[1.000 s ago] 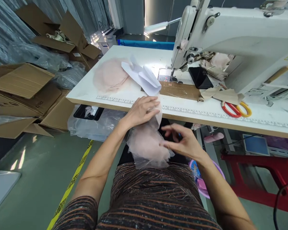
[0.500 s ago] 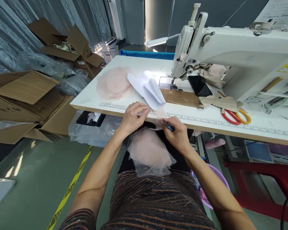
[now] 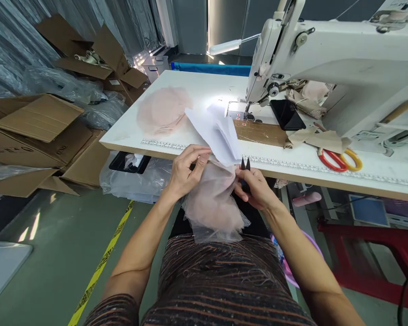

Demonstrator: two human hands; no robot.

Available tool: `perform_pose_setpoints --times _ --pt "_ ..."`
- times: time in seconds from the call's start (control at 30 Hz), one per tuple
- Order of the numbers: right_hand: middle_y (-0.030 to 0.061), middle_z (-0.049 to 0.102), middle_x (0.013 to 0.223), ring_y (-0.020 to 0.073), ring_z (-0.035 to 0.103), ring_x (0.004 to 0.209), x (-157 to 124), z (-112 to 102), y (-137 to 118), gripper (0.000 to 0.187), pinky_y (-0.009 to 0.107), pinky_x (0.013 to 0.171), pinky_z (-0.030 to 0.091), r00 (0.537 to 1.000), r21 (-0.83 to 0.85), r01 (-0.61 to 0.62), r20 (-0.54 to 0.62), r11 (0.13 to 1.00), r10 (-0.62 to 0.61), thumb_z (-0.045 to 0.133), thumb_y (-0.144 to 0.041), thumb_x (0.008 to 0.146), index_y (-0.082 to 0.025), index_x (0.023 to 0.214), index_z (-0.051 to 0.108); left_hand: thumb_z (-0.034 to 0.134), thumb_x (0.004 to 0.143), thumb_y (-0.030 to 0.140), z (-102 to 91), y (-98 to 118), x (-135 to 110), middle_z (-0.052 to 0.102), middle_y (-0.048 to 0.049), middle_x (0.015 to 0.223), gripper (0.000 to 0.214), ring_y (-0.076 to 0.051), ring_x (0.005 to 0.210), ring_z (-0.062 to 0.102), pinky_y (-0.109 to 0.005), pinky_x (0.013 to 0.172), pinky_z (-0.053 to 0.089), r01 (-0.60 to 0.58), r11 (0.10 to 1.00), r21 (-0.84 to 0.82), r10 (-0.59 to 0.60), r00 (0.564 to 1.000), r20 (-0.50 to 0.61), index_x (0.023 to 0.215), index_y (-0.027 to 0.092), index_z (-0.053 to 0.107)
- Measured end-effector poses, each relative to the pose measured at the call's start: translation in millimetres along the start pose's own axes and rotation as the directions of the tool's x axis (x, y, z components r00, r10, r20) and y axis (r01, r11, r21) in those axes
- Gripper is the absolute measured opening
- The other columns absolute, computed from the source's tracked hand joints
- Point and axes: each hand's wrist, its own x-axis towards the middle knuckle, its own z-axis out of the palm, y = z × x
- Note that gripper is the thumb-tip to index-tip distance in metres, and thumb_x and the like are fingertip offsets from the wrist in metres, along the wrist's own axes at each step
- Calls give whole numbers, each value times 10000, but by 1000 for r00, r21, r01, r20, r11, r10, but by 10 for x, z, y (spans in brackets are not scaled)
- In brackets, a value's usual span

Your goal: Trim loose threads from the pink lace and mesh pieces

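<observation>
At the table's front edge my left hand [image 3: 187, 171] is closed, thumb and finger pinching the upper left of a sheer pale pink fabric piece [image 3: 219, 179]. My right hand [image 3: 259, 189] has thread snips [image 3: 245, 165] in its fingers, dark blades pointing up. Its thumb and finger also seem to pinch the fabric's right side. The fabric hangs from the edge over more sheer pink pieces [image 3: 212, 219] on my lap. Just beyond my hands lies a folded white paper [image 3: 217, 136], partly over the edge. A pile of round pink sheer pieces [image 3: 163, 111] rests on the table at left.
A white sewing machine [image 3: 326, 54] stands at right on the table [image 3: 204, 81]. Near it lie a black phone [image 3: 287, 114], brown card [image 3: 258, 132] and red-and-yellow-handled scissors [image 3: 340, 160]. Open cardboard boxes [image 3: 37, 131] are at left. A red stool [image 3: 340, 258] stands lower right.
The sheer fabric now spreads down between my hands over my lap. The snips in my right hand have turned, blades up. The view has shifted slightly.
</observation>
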Motion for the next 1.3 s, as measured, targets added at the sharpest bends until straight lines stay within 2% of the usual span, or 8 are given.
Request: perform_pose_setpoints --times 0.23,0.37,0.5,0.63,0.73,0.87,1.07,1.3 --pt "-72 556 503 13 280 285 15 -23 67 365 181 319 112 998 -36 -5 55 999 7 751 -515 761 -168 825 662 532 996 443 123 25 -315 743 -37 801 366 -173 724 665 -302 721 508 227 973 -46 -232 962 -148 807 196 723" --pt "-108 451 457 15 252 290 22 -12 119 370 186 326 116 999 -25 -6 33 1000 7 760 -517 752 -167 821 665 563 947 540 249 -48 -497 746 -37 853 388 -195 809 673 -291 727 502 411 889 -203 -412 910 39 890 193 729" --pt "-86 484 491 40 267 312 -23 -15 179 357 210 336 177 1000 -184 20 17 983 -17 662 -523 826 -169 868 667 698 820 598 350 -68 -576 688 -21 759 427 -153 688 623 -250 614 479 594 613 -521 -532 798 284 774 177 639" --pt "16 664 739 115 523 545 -141 -31 207 185 257 535 421 963 -633 174 -52 754 -266 626 -342 860 -180 926 683 847 689 482 251 -62 -524 610 26 641 498 -101 582 562 -207 548 433 695 411 -590 -603 693 396 642 186 450" --pt "70 701 921 178 624 791 -204 -15 205 156 304 740 482 911 -761 304 56 573 -409 565 -244 885 -184 959 688 893 654 381 91 -81 -456 666 18 685 423 -101 612 602 -206 591 454 738 406 -539 -617 656 434 758 175 539" --pt "41 700 825 165 624 701 -173 28 243 257 274 675 458 909 -744 379 187 551 -374 471 -261 963 -190 1065 696 893 672 340 -74 -87 -409 739 -19 783 432 -125 693 657 -241 686 505 774 435 -461 -604 630 488 1001 151 688" --pt "54 713 726 194 644 648 -67 18 372 462 294 632 400 937 -843 267 113 466 -330 394 -444 1028 -211 760 688 868 699 320 -139 -52 -402 791 -58 877 249 -176 829 692 -287 800 528 748 594 -297 -586 655 476 890 171 812" --pt "63 691 676 191 645 636 1 62 409 582 291 616 371 933 -884 286 169 371 -318 300 -506 1051 -208 717 673 831 735 339 -157 -59 -397 738 -21 717 179 -115 668 608 -236 659 467 727 602 -332 -550 678 487 774 167 799"
